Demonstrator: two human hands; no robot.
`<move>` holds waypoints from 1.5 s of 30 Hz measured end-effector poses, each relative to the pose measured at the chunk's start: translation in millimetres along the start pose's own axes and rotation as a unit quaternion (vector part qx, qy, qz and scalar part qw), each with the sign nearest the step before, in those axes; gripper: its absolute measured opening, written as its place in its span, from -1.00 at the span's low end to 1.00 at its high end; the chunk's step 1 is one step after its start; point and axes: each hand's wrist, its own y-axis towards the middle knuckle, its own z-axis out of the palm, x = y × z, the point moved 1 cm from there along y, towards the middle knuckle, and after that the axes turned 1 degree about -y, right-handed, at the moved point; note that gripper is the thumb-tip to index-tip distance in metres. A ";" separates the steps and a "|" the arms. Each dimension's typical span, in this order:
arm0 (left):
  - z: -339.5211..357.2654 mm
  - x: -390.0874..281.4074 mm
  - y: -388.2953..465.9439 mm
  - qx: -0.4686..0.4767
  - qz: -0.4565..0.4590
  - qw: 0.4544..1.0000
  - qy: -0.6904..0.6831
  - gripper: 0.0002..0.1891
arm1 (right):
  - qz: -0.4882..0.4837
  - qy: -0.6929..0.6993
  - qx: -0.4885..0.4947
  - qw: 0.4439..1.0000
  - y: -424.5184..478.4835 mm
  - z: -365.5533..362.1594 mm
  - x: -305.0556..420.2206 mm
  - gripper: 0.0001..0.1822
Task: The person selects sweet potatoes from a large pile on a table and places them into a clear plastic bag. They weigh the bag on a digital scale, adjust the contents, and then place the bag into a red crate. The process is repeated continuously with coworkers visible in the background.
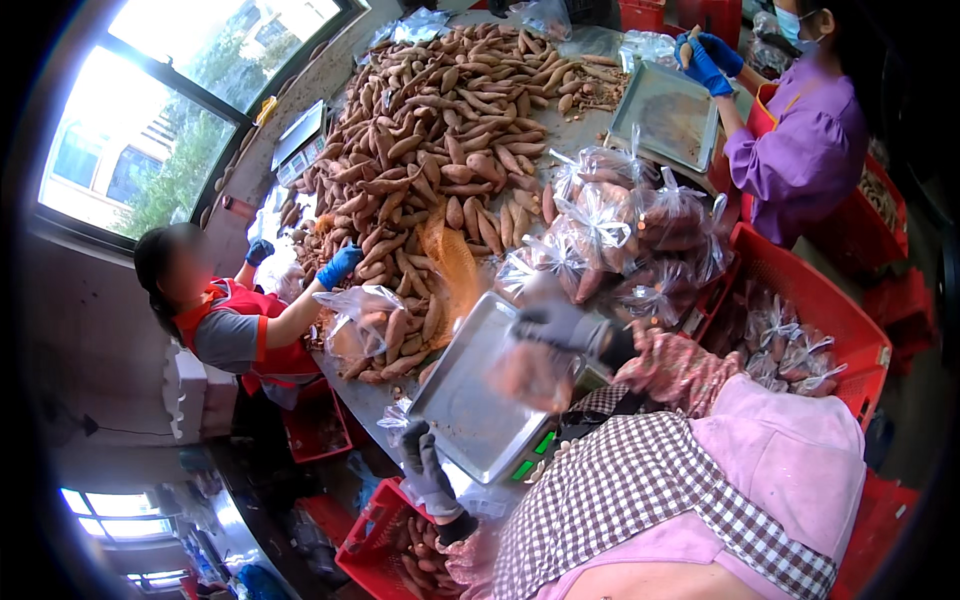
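Observation:
My right hand [559, 328], in a dark grey glove, is closed on the top of a clear plastic bag of sweet potatoes [529, 375]; the bag is blurred and hangs over the right part of a metal scale tray [476, 397]. My left hand [426, 469], gloved in grey too, is beside the tray's near left edge with fingers apart and nothing in them. Green displays [534, 456] glow at the tray's near edge. Beyond the tray lies a large heap of sweet potatoes [420, 142] with an orange mesh bag [454, 262] on it.
Tied bags of sweet potatoes [600, 225] are piled right of the tray. Red crates stand at right [817, 300] and below my left hand [375, 536]. Two co-workers in blue gloves stand at the table's left [247, 322] and far right [802, 142], the latter beside another scale tray [667, 112].

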 end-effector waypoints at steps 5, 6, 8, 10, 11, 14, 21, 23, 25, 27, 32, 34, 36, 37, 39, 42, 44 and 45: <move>-24.1 13.3 1.4 -0.024 -0.037 0.999 -0.025 -0.75 | -0.019 -0.110 -0.300 0.947 -10.1 -98.6 23.3 -0.72; -23.9 14.6 3.0 -0.021 -0.038 0.999 -0.029 -0.75 | -0.033 -0.072 -0.338 0.938 -9.8 -111.0 26.2 -0.73; -11.4 8.7 10.3 0.005 -0.046 0.999 -0.026 -0.77 | -0.037 -0.018 -0.351 0.936 6.3 -139.8 -11.6 -0.73; 11.2 -3.4 19.1 0.046 -0.036 0.998 -0.039 -0.77 | -0.042 -0.133 -0.383 0.913 14.9 -151.3 -45.2 -0.66; 16.2 -6.0 25.0 0.096 -0.013 0.995 0.001 -0.77 | -0.007 -0.241 -0.408 0.881 15.8 -150.9 -47.6 -0.62; 55.6 -16.9 29.3 0.110 -0.041 0.992 -0.053 -0.77 | 0.019 -0.178 -0.413 0.893 21.0 -165.9 -75.6 -0.62; 130.4 -51.3 31.9 0.153 0.134 0.971 0.129 -0.38 | -0.105 -0.072 -0.176 0.976 -13.5 -59.7 23.7 -0.74; 156.3 -66.6 29.8 0.173 0.186 0.949 0.185 -0.27 | -0.123 -0.105 -0.166 0.973 -13.3 -20.3 13.4 -0.80; 148.0 -51.0 25.6 0.215 0.110 0.937 0.250 -0.23 | -0.072 0.036 -0.018 0.997 -32.8 -0.1 50.7 -0.77; 125.0 -3.9 35.3 0.302 0.054 0.930 0.200 -0.43 | -0.121 -0.100 0.024 0.987 -30.4 35.7 33.6 -0.77; 57.4 21.9 24.3 0.191 -0.070 0.977 0.058 -0.65 | -0.098 -0.181 -0.092 0.974 -11.6 -4.3 27.0 -0.74; 74.8 -19.9 5.2 0.143 -0.057 0.987 0.045 -0.55 | -0.063 -0.328 -0.275 0.901 2.1 -66.0 17.1 -0.57; 55.0 -2.9 4.6 0.127 -0.097 0.986 0.050 -0.52 | 0.008 -0.425 -0.430 0.796 19.1 -116.2 -20.1 -0.45; 65.1 -8.5 2.0 0.093 -0.248 0.964 -0.028 -0.52 | 0.068 -0.461 -0.489 0.737 32.6 -129.4 -51.3 -0.40; 81.3 -6.3 4.3 0.117 -0.219 0.968 -0.046 -0.55 | 0.046 -0.498 -0.525 0.689 30.8 -161.0 -77.7 -0.75; 68.4 16.7 9.2 0.052 -0.227 0.970 -0.072 -0.79 | 0.045 -0.540 -0.367 0.756 32.0 -141.8 -61.6 -0.80; 70.1 16.5 14.5 0.037 -0.230 0.970 -0.069 -0.80 | 0.025 -0.468 -0.344 0.813 28.7 -149.2 -80.4 -0.85; 73.1 13.9 17.2 0.032 -0.237 0.968 -0.074 -0.79 | 0.036 -0.422 -0.337 0.841 26.4 -151.8 -77.5 -0.85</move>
